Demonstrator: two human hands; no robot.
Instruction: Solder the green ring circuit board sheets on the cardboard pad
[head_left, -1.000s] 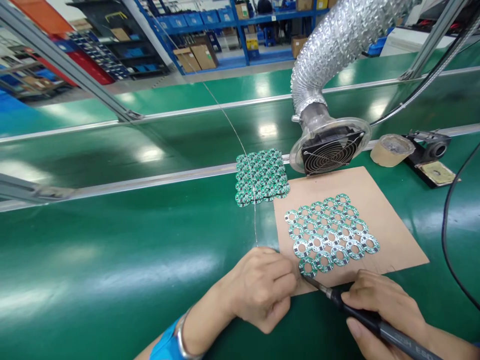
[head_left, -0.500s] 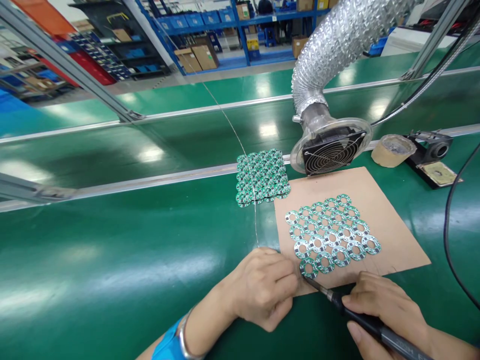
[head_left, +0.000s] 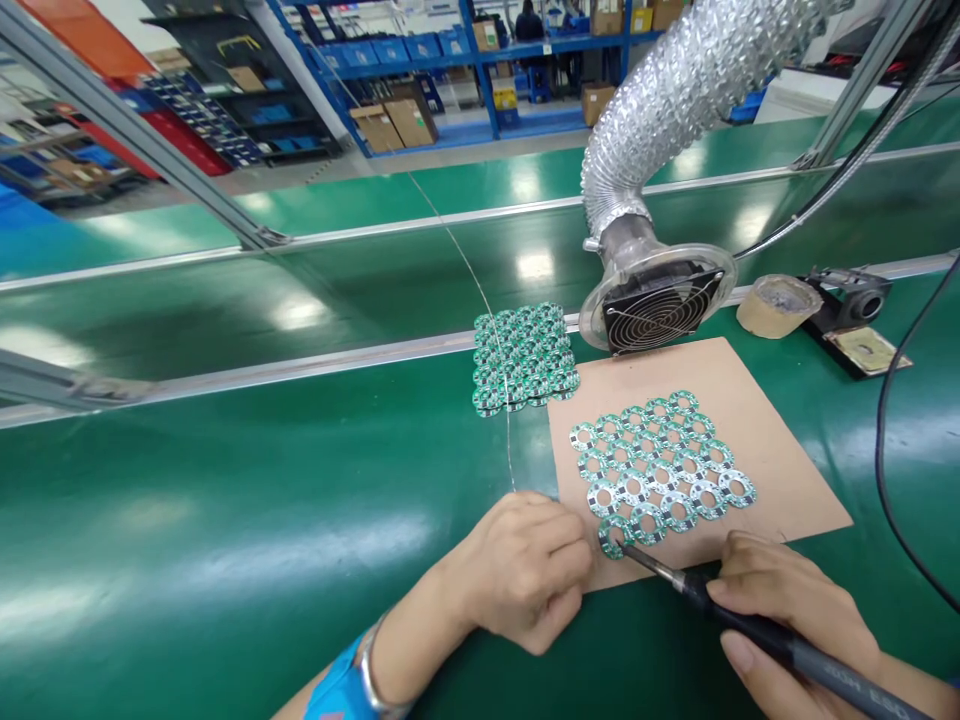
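Watching the head feed from afar, with the ring panel (head_left: 676, 471) as the centre of my clock, I saw the right hand (head_left: 799, 600) at four o'clock, its fingers and thumb wrapped around the handle of the soldering iron (head_left: 780, 643). The change lay at the tip. Half a second earlier it had been at the lower left edge of the corner ring (head_left: 604, 536), about that ring's own eight o'clock; now it had shifted rightward and pointed at the lower right part of its central hole. I could not tell whether metal touched ring.

The left hand (head_left: 521, 570), at eight o'clock, had barely moved: curled into a loose fist, with the thin wire (head_left: 509, 440) running down into it from above. It appeared to have hold of the wire, though its fingertips were hidden from me.

The panel lay flat on the brown sheet (head_left: 784, 480), the corner ring at its seven-thirty. To my judgement, the iron had left one spot on that ring without leaving the ring itself, so the work was centred there yet.

A second stack of ring panels (head_left: 525, 360) sat at ten o'clock, overlapping the sheet's near corner or just beside it; the fan (head_left: 660, 310) stood at twelve.
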